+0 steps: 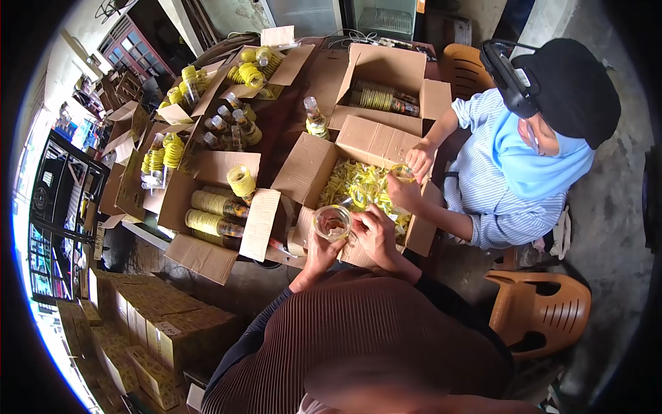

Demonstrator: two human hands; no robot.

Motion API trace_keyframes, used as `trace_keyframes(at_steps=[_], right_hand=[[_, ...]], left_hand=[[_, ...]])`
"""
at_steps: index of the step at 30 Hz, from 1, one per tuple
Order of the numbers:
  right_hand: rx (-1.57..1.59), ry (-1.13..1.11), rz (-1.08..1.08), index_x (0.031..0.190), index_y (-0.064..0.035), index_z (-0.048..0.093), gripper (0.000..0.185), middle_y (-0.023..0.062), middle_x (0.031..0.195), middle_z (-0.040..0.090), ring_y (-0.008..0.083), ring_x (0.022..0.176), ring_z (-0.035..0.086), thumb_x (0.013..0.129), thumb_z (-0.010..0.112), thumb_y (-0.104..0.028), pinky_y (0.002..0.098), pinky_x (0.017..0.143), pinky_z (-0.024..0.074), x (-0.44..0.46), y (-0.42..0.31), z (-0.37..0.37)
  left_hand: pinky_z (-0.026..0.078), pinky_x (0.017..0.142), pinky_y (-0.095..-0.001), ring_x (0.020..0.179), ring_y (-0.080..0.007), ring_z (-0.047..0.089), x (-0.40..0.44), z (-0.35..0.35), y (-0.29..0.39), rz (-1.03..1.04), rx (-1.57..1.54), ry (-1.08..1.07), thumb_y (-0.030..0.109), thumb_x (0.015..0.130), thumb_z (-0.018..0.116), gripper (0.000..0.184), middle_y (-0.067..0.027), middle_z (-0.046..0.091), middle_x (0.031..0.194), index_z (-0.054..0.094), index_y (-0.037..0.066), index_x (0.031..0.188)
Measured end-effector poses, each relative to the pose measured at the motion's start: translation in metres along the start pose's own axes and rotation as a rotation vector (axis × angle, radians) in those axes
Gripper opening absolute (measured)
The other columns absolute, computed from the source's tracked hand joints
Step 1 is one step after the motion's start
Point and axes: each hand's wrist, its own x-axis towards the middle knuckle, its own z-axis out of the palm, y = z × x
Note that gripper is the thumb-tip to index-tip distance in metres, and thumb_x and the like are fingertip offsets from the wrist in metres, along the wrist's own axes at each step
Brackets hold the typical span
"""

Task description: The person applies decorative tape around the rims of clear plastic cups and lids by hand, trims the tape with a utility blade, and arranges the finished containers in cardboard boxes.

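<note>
I count one clear round container [332, 222] at the working point, just below the centre of the frame, its round rim facing my camera. Past it I count one open carton [298, 172] of loose yellow pieces [350, 185], too many to number. A second carton [201, 258], left of centre, holds at least three lying yellow-ringed stacks [205, 222], with one short upright stack [241, 182] at its upper right. A third carton [386, 58], upper centre, has at least two more lying rows [383, 100]. One capped bottle [315, 119] stands alone between these cartons; the cluster of bottles [241, 127] to its left overlaps too much for a sure count. I see two orange chairs, one at lower right [540, 312] and one at upper right [460, 67].

My left hand [321, 254] comes up from the bottom of the frame, fingers curled around the container's lower left side, grasping it. My right hand [376, 237] reaches in from the right, wrist bent, knuckles up, fingertips at the container's right edge; I can't tell whether they pinch anything. Right of centre, a co-worker's two hands [405, 193] meet at another round clear piece [401, 172] over the yellow pieces.
</note>
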Motion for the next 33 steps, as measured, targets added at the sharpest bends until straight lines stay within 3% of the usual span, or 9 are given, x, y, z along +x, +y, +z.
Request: trace_keyframes(at_steps=[4, 6, 10, 12, 17, 21, 25, 28, 33], right_hand=[[0.109, 0.069, 0.087, 0.084, -0.0056, 0.064, 0.017, 0.0077, 0.069, 0.053, 0.0235, 0.058, 0.056, 0.071, 0.075, -0.002, 0.0341, 0.051, 0.0440, 0.000, 0.001, -0.005], [0.083, 0.064, 0.006, 0.085, -0.0060, 0.064, 0.017, 0.0072, 0.069, 0.053, 0.0223, 0.057, 0.055, 0.072, 0.074, -0.001, 0.0337, 0.050, 0.0440, 0.000, -0.005, -0.014], [0.077, 0.038, -0.051, 0.083, -0.0081, 0.064, 0.016, 0.0053, 0.071, 0.052, 0.0208, 0.060, 0.055, 0.072, 0.074, -0.002, 0.0336, 0.051, 0.0448, -0.002, -0.006, -0.010], [0.042, 0.025, -0.062, 0.082, -0.0074, 0.064, 0.015, 0.0056, 0.072, 0.053, 0.0214, 0.060, 0.056, 0.072, 0.073, -0.001, 0.0338, 0.052, 0.0451, 0.002, -0.006, -0.010], [0.113, -0.033, 0.093, 0.088, -0.0061, 0.066, 0.017, 0.0087, 0.074, 0.055, 0.0237, 0.062, 0.058, 0.073, 0.071, 0.002, 0.0341, 0.054, 0.0465, 0.008, 0.006, -0.002], [0.211, 0.025, 0.161, 0.091, -0.0060, 0.067, 0.020, 0.0084, 0.074, 0.055, 0.0213, 0.062, 0.059, 0.073, 0.071, 0.004, 0.0324, 0.053, 0.0463, 0.003, 0.008, -0.006], [0.119, -0.015, -0.004, 0.089, -0.0039, 0.066, 0.020, 0.0076, 0.073, 0.054, 0.0228, 0.060, 0.058, 0.071, 0.072, 0.003, 0.0330, 0.053, 0.0465, 0.004, -0.001, -0.014], [0.067, -0.056, -0.007, 0.088, -0.0041, 0.065, 0.020, 0.0080, 0.073, 0.054, 0.0233, 0.061, 0.058, 0.071, 0.072, 0.003, 0.0332, 0.055, 0.0471, 0.010, -0.001, -0.014], [0.142, -0.063, 0.054, 0.086, -0.0034, 0.064, 0.018, 0.0086, 0.075, 0.055, 0.0241, 0.063, 0.058, 0.071, 0.072, 0.002, 0.0345, 0.055, 0.0473, 0.011, 0.001, -0.013]], left_hand=[[0.047, 0.089, -0.0307, 0.101, -0.0165, 0.057, 0.013, -0.004, -0.005, -0.058, -0.193, 0.043, 0.003, 0.077, 0.071, 0.049, -0.0088, 0.055, 0.110, 0.045, 0.000, 0.120], [0.045, 0.092, -0.0316, 0.105, -0.0164, 0.055, 0.016, -0.005, -0.002, -0.081, -0.268, 0.072, 0.003, 0.077, 0.071, 0.051, -0.0082, 0.054, 0.112, 0.044, 0.000, 0.121], [0.045, 0.092, -0.0317, 0.105, -0.0161, 0.055, 0.015, -0.004, -0.004, -0.135, -0.179, 0.044, 0.002, 0.078, 0.070, 0.049, -0.0082, 0.055, 0.111, 0.045, 0.000, 0.119], [0.045, 0.092, -0.0320, 0.106, -0.0162, 0.055, 0.016, -0.001, -0.010, -0.067, -0.235, 0.016, 0.003, 0.078, 0.070, 0.048, -0.0087, 0.055, 0.110, 0.045, 0.000, 0.119], [0.045, 0.092, -0.0320, 0.106, -0.0164, 0.054, 0.008, 0.005, -0.008, -0.146, -0.261, -0.107, 0.006, 0.076, 0.071, 0.052, -0.0084, 0.054, 0.111, 0.044, 0.001, 0.120], [0.044, 0.091, -0.0322, 0.106, -0.0170, 0.052, 0.016, 0.004, -0.004, -0.094, -0.351, -0.035, 0.005, 0.077, 0.071, 0.052, -0.0080, 0.051, 0.113, 0.042, 0.002, 0.121], [0.043, 0.090, -0.0320, 0.105, -0.0155, 0.051, 0.012, 0.002, -0.014, -0.155, -0.325, -0.001, 0.006, 0.077, 0.070, 0.049, -0.0074, 0.052, 0.111, 0.043, 0.002, 0.118], [0.042, 0.089, -0.0309, 0.103, -0.0145, 0.051, 0.011, -0.004, -0.007, -0.149, -0.270, -0.105, 0.008, 0.077, 0.070, 0.046, -0.0064, 0.053, 0.108, 0.045, 0.002, 0.115], [0.043, 0.088, -0.0302, 0.100, -0.0137, 0.052, 0.013, -0.006, -0.015, -0.124, -0.335, -0.088, 0.009, 0.077, 0.070, 0.045, -0.0056, 0.055, 0.108, 0.047, 0.002, 0.116]])
